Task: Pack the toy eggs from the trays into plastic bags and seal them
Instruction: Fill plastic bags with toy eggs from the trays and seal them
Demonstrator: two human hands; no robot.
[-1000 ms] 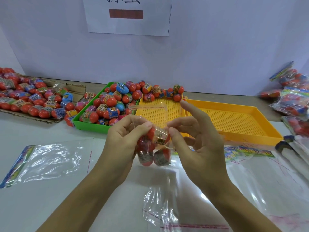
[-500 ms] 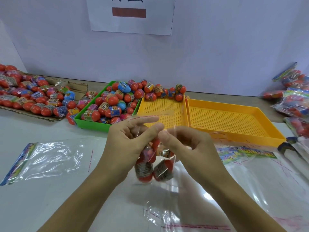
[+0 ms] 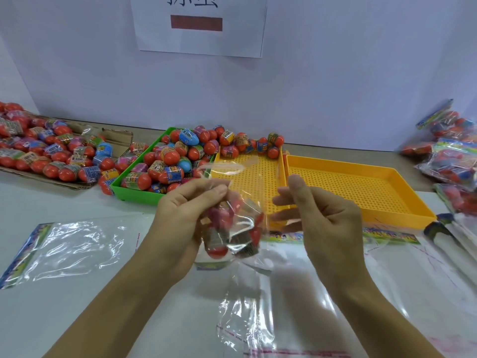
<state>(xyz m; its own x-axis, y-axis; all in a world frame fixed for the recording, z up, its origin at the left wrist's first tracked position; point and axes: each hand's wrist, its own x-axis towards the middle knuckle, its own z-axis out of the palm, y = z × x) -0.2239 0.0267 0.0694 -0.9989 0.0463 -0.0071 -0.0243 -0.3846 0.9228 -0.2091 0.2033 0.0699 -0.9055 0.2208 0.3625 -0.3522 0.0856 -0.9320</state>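
Note:
A clear plastic bag (image 3: 232, 228) with several red toy eggs inside hangs above the table's middle. My left hand (image 3: 185, 218) grips its upper left side, thumb and fingers curled on the plastic. My right hand (image 3: 322, 218) pinches the bag's open flap on the right, pulling it sideways. Behind them, a green tray (image 3: 134, 193) is heaped with red and blue toy eggs (image 3: 170, 158). A yellow tray (image 3: 258, 174) holds a few eggs at its far edge.
A second yellow tray (image 3: 374, 195) sits to the right. Loose eggs cover a cardboard sheet (image 3: 51, 156) at far left. Filled bags (image 3: 451, 151) pile at the right edge. Flat clear bags lie at left (image 3: 67, 249) and front right (image 3: 335, 293).
My hands have moved apart from a close pinch at the bag's top. The right hand has drawn the flap to the right, and the bag's mouth now stretches between the hands.

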